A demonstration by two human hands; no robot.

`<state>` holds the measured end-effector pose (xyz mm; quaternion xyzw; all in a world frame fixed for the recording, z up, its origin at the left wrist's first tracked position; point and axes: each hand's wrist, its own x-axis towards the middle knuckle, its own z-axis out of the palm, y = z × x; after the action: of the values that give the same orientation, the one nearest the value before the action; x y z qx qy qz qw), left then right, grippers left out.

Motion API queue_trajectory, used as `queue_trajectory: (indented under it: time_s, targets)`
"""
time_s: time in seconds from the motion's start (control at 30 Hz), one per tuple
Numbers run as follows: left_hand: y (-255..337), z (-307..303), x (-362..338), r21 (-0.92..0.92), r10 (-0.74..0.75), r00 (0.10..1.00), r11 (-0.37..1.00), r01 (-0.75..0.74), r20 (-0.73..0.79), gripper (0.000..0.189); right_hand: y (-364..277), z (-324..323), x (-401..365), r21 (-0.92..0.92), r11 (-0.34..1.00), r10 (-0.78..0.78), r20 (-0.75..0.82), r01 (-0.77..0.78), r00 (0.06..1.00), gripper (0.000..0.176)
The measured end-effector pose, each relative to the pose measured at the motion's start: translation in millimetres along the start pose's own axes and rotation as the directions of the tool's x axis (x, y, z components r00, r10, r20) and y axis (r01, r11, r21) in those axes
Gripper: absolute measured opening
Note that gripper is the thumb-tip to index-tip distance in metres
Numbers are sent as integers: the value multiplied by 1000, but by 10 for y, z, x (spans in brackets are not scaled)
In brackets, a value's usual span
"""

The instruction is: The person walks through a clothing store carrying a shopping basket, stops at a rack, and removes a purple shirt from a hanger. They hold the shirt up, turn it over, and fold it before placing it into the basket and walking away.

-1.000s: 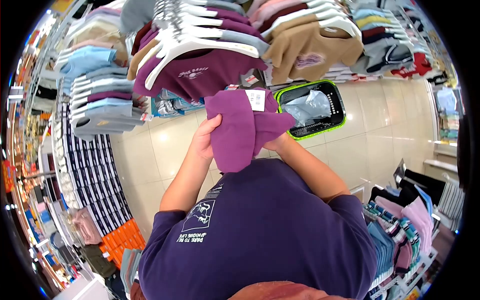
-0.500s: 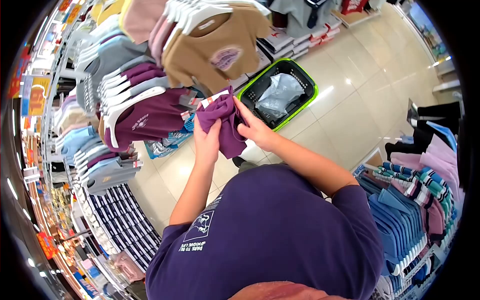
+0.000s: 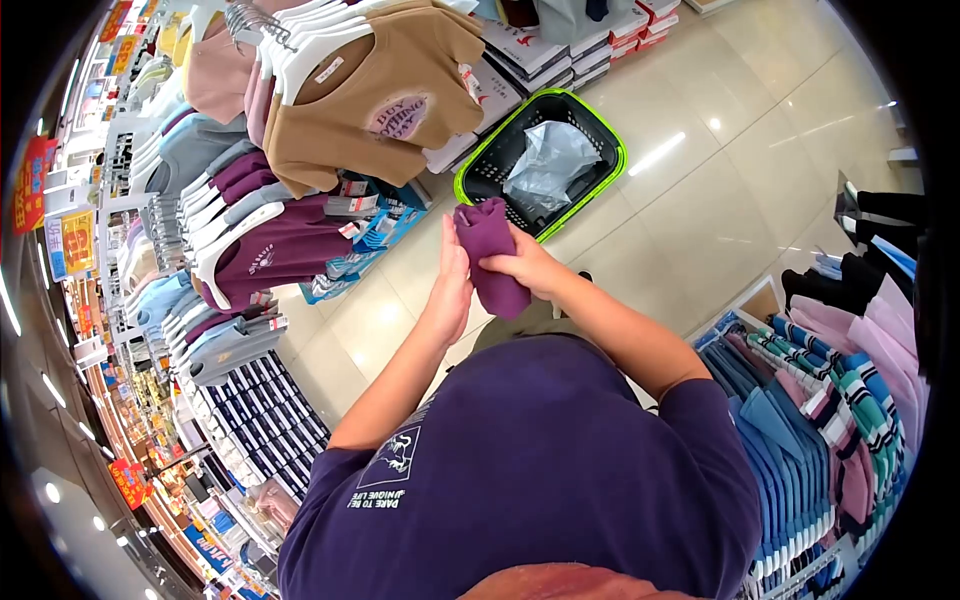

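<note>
A purple garment (image 3: 487, 262), bundled into a compact roll, is between my two hands in front of my waist. My left hand (image 3: 449, 285) presses its palm and straight fingers along the roll's left side. My right hand (image 3: 530, 263) grips the roll from the right, its thumb lying across the front; the other fingers are mostly hidden. Just beyond the hands, a black basket with a bright green rim (image 3: 622, 160) stands on the floor, and a crumpled silvery plastic bag (image 3: 552, 165) lies in it.
At the left hang a brown T-shirt (image 3: 345, 115), a purple shirt (image 3: 275, 250) and other clothes on white hangers. Stacked boxes (image 3: 530, 50) lie behind the basket. A rack of blue garments (image 3: 785, 450) stands at the right. Tiled floor (image 3: 690, 220) extends beyond the basket.
The purple garment has gone from a loose, spread bundle to a tighter roll. My left hand has flattened along its side, and its white-and-orange tag no longer shows. The view has shifted slightly.
</note>
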<state>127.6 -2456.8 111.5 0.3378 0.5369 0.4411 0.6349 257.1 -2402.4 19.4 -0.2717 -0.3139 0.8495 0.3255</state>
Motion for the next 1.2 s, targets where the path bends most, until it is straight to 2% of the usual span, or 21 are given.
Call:
queue_trajectory:
  time_s: [0.07, 0.2, 0.27, 0.3, 0.37, 0.4, 0.43, 0.47, 0.5, 0.53, 0.57, 0.6, 0.67, 0.8, 0.83, 0.87, 1.0, 1.07, 1.1, 1.13, 1.2]
  targets:
    - [-48, -77, 105, 74, -67, 998, 995, 66, 13, 75, 66, -221, 75, 73, 996, 56, -52, -52, 997, 51]
    - [-116, -220, 421, 185, -79, 996, 980, 73, 29, 74, 13, -628, 138, 245, 965, 130, -136, -94, 982, 47]
    - [-144, -336, 623, 205, -89, 995, 976, 77, 50, 73, -18, -855, 187, 215, 974, 130, -260, -74, 957, 44]
    - [-234, -433, 778, 168, -69, 996, 984, 60, 52, 72, -60, -956, 207, 214, 971, 168, -289, -107, 943, 44]
    - [-594, -682, 992, 238, -61, 989, 971, 28, 135, 72, -185, -1186, 234, 209, 966, 219, -344, -153, 913, 43]
    - [-699, -805, 1318, 284, 3, 982, 957, -57, 188, 72, 85, -1609, 238, 211, 953, 273, -280, -218, 920, 44]
    - [-884, -893, 1530, 413, 33, 985, 905, -101, 168, 76, 30, -1696, 305, 93, 990, 131, -368, -104, 921, 46]
    - [-1081, -990, 1765, 460, 73, 972, 871, -171, 223, 80, -6, -1784, 389, 20, 999, -39, -398, 51, 917, 48]
    - [-949, -923, 1874, 270, -93, 965, 963, 24, 246, 82, -120, -1787, 416, 125, 992, 58, -464, 1, 884, 51]
    - [-1012, -950, 2063, 372, -295, 940, 903, 215, 172, 80, -139, -1927, 434, 207, 978, 107, -452, -12, 886, 51]
    - [-1061, -915, 2194, 354, -285, 945, 910, 216, 157, 79, -177, -1979, 472, 206, 978, 110, -466, -13, 878, 50]
    - [-1063, -908, 2381, 425, -371, 920, 858, 290, 122, 71, -210, -2037, 557, 207, 978, 114, -482, -14, 868, 50]
    - [-1420, -969, 2823, 619, -309, 934, 773, 136, 181, 69, -196, -2183, 617, 201, 980, 106, -502, -4, 858, 49]
    - [-1903, -974, 3511, 716, -180, 969, 698, 4, 170, 54, -171, -2572, 891, 176, 984, 118, -532, -26, 839, 46]
    - [-1774, -870, 3588, 719, -281, 956, 682, 135, 87, 47, -176, -2665, 941, 197, 980, 141, -532, -40, 835, 43]
    - [-1832, -867, 3734, 739, -345, 935, 652, 171, 88, 57, -185, -2759, 1006, 222, 974, 159, -531, -45, 832, 40]
    - [-2203, -734, 4186, 839, -393, 920, 502, 211, 3, 54, 164, -3456, 1125, 218, 972, 194, -535, -87, 823, 41]
    - [-2566, -745, 4420, 894, -326, 945, 434, 116, 36, 55, 181, -3633, 1159, 273, 954, 253, -524, -121, 813, 41]
    - [-2671, -703, 4534, 909, -366, 930, 393, 141, 13, 56, 172, -3717, 1183, 293, 947, 275, -517, -134, 810, 40]
    - [-2799, -679, 4630, 891, -362, 932, 430, 144, 24, 59, 217, -3820, 1207, 311, 940, 288, -508, -139, 811, 40]
    - [-3047, -599, 4837, 910, -320, 947, 399, 108, 28, 62, 317, -4025, 1278, 339, 930, 301, -489, -139, 818, 40]
